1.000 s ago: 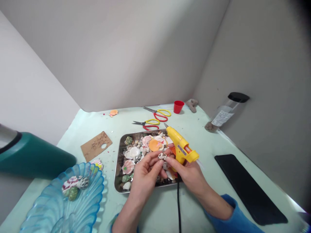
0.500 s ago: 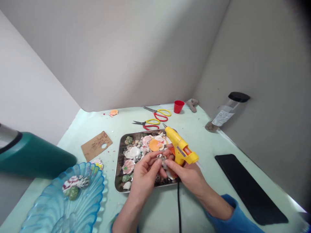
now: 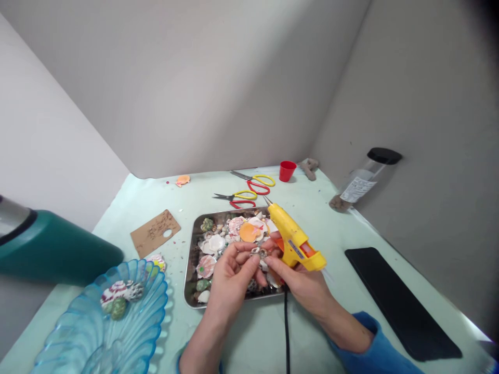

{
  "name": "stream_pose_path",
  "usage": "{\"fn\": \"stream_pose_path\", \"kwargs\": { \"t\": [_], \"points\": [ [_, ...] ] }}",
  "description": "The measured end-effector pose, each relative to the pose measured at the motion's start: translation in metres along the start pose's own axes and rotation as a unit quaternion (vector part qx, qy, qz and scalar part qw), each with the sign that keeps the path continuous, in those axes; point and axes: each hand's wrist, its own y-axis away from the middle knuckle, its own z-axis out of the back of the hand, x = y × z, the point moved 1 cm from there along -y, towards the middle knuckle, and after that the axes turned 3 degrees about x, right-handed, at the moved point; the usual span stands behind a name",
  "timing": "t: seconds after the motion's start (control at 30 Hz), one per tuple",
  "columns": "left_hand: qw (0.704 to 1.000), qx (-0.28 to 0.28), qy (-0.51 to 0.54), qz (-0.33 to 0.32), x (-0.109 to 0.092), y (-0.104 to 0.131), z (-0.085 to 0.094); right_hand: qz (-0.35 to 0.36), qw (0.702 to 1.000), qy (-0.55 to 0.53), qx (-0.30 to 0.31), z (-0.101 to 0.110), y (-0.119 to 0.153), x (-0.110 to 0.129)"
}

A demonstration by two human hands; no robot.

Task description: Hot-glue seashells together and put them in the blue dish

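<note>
A metal tray (image 3: 188, 280) full of shells stands at the middle of the table. Over its front right part my left hand (image 3: 234, 270) pinches a small shell piece (image 3: 255, 251) between thumb and fingers. My right hand (image 3: 302, 280) holds a yellow glue gun (image 3: 290, 231), its nozzle pointing up and away to the left. The right thumb and fingertips also touch small shell pieces beside the left fingertips. Exactly how these pieces meet is too small to tell. A black cord runs down from below the right hand.
Two scissors (image 3: 244, 196) and a red cup (image 3: 287, 171) lie behind the tray. On the left are a brown board (image 3: 148, 236), a blue dish (image 3: 74, 332) and a green bottle (image 3: 66, 249). A clear jar (image 3: 360, 182) and black mat (image 3: 401, 301) occupy the right.
The glue gun has shifted and tipped slightly to the right in my right hand. Both hands have stayed almost in place, fingertips still together over the tray.
</note>
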Motion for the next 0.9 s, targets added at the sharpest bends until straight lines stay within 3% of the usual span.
{"fn": "stream_pose_path", "kwargs": {
  "t": [0.57, 0.9],
  "points": [
    [0.994, -0.036, -0.08, -0.072, 0.0027, 0.005, -0.0067, 0.013, 1.0, -0.01, -0.022, -0.0006, 0.0, -0.0035],
    [0.993, 0.01, -0.099, -0.068, 0.0015, 0.0081, -0.0044, 0.023, 0.997, -0.052, -0.049, -0.0006, -0.0009, 0.0001]
  ]
}}
